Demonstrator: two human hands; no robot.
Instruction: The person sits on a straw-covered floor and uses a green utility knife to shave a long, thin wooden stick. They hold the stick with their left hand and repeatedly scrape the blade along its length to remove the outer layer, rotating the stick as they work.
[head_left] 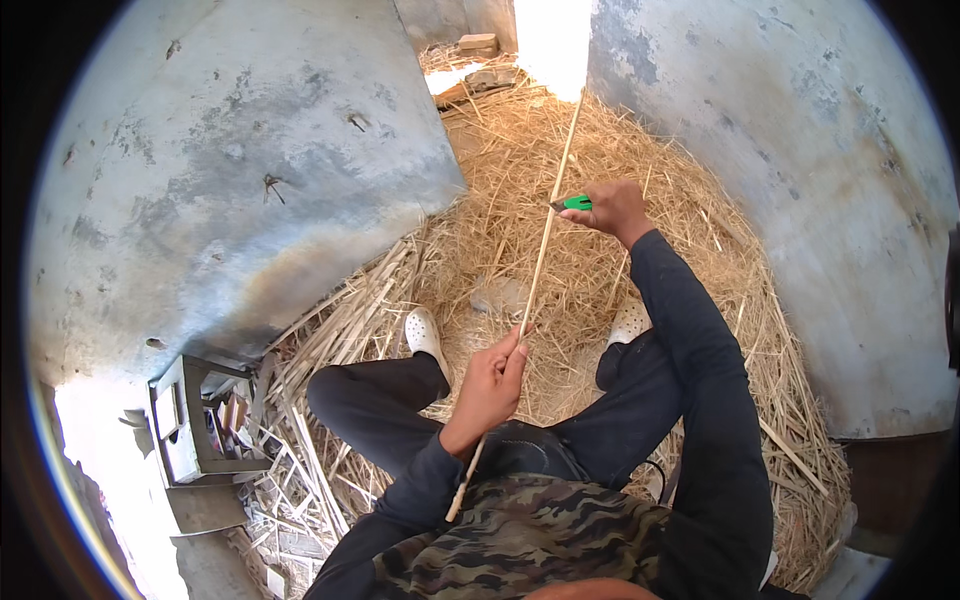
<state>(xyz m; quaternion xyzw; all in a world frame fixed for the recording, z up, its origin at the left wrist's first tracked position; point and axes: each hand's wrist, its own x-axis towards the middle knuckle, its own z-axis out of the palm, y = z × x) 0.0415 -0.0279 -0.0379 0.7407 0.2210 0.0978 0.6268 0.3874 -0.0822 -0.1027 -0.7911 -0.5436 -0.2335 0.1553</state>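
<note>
A long thin pale stick (541, 258) runs slantwise from my lap out toward the bright gap ahead. Near its lower part my left hand (490, 388) is closed around it, thumb pressed along the stick, and the near end pokes out below by my waist. Farther up, my right hand (614, 210) grips a green-handled utility knife (577, 203). Its dark blade meets the side of the stick. My right arm is stretched well forward, while the left is bent close to my body.
Straw and shavings (520, 150) cover the floor between my white clogs (424, 332). Split strips (340, 340) pile up at the left. Weathered grey walls (250, 180) rise on both sides. An open-fronted wooden box (205, 420) with odds and ends stands at lower left.
</note>
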